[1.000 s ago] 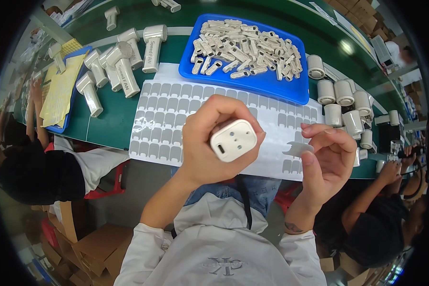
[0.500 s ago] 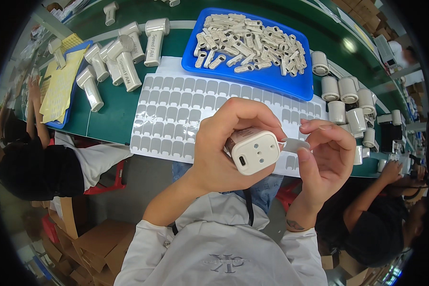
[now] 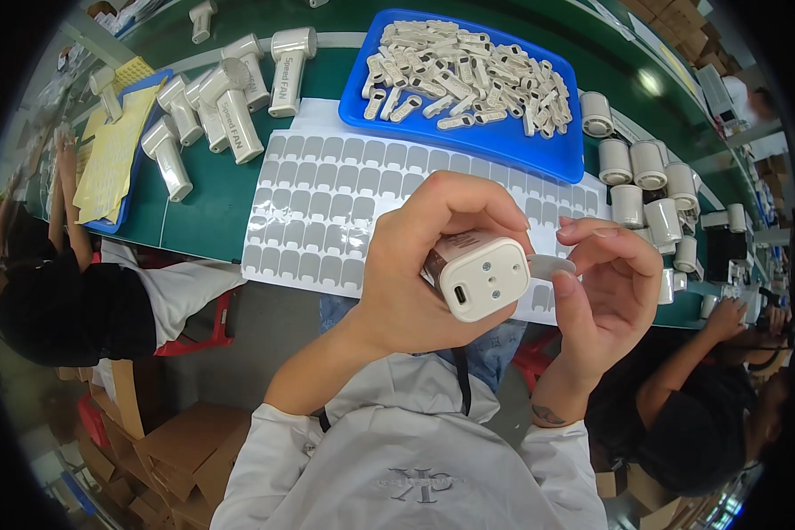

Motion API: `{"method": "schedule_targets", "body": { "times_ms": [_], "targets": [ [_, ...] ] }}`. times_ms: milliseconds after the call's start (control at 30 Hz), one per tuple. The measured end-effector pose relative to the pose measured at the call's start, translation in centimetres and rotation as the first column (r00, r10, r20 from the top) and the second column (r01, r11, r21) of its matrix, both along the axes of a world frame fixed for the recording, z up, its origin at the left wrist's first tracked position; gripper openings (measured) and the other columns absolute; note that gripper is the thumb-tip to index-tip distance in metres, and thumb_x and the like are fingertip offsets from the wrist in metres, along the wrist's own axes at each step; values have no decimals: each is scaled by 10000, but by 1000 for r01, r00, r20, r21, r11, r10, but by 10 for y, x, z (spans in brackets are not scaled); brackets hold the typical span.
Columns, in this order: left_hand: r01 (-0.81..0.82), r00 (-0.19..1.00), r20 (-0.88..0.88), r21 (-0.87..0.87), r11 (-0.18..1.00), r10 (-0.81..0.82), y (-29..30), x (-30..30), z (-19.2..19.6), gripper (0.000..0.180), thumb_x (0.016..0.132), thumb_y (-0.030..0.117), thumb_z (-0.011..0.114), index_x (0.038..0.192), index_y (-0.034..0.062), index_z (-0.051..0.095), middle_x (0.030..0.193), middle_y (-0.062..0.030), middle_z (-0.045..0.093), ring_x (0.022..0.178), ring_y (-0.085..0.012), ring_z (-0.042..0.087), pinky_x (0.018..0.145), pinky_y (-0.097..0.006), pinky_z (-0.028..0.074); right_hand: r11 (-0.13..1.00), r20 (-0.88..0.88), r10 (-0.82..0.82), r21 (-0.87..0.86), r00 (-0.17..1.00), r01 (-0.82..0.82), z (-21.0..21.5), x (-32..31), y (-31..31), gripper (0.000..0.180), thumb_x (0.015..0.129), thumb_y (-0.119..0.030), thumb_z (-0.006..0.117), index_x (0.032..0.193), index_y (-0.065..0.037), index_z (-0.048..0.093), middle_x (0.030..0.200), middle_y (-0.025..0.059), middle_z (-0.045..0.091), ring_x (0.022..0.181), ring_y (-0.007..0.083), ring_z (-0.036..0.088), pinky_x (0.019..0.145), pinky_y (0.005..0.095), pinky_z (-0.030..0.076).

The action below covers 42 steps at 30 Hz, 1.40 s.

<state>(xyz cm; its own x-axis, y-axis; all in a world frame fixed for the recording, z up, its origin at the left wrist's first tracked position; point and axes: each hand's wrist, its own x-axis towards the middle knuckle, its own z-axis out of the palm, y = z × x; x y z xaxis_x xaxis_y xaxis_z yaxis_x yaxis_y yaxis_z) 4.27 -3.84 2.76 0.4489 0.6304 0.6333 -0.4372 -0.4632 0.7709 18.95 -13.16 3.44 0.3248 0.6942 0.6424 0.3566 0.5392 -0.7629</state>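
Observation:
My left hand [image 3: 406,265] is wrapped round a white handheld fan [image 3: 481,281], whose end with small screws and a charging port faces up toward me. Between thumb and fingertips, my right hand [image 3: 605,283] pinches a thin grey sticker [image 3: 550,267] with a rounded end. The sticker is beside the fan's end; whether it touches cannot be made out. Beneath both hands lies a white sheet [image 3: 254,252] with rows of the same grey stickers. My left hand hides much of the fan's body.
A blue tray [image 3: 450,137] of small white parts stands behind the sheet. More handheld fans [image 3: 238,124] stand at the left, near yellow papers [image 3: 110,168]. White cylindrical parts [image 3: 627,205] cluster at the right. People sit on both sides; a person's hand [image 3: 727,318] is at far right.
The fan in my left hand has shifted slightly right and turned a little, bringing its end closer to the sticker. My right hand keeps its pinch, nearly still.

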Motion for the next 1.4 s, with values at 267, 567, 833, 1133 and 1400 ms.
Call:
{"method": "schedule_targets", "body": {
  "times_ms": [267,567,833,1133,1400],
  "targets": [
    [-1,1000,-4,-12,1000,1,1,0,-1,469,722,-142,716,1067,13,440,864,-149,680,778,-136,668,673,-241,531,999,-12,25,31,1000,-24,-1,1,0,441,740,78,701,1143,24,529,875,118,616,877,207,620,969,445,458],
    [9,1000,8,-49,999,-9,3,-2,-2,430,726,-133,711,1043,6,456,853,-138,678,772,-123,659,679,-243,528,999,-49,0,40,999,2,0,1,-1,451,749,58,703,1155,24,509,877,135,617,874,212,611,961,454,466],
    [-17,996,-92,17,1000,18,19,-1,-18,461,698,-106,728,1100,-1,530,896,-112,676,688,-81,599,633,-224,491,996,-196,47,85,980,-31,9,-1,-5,462,780,-6,721,1177,23,488,799,93,579,922,246,611,949,449,471],
    [-24,989,-139,168,986,47,26,7,-34,288,603,-36,767,859,50,665,787,-57,671,661,-161,607,599,-262,459,992,-197,117,-29,973,-125,3,-9,3,450,756,43,702,1167,46,518,911,121,620,898,183,622,923,354,450],
    [17,981,-193,150,989,12,24,8,-47,336,574,83,795,880,40,662,798,-73,659,692,-196,629,589,-279,460,962,-221,155,-189,963,-198,-6,-14,10,472,739,78,698,1179,61,528,1069,157,628,801,112,611,893,295,444]
  ]
}}
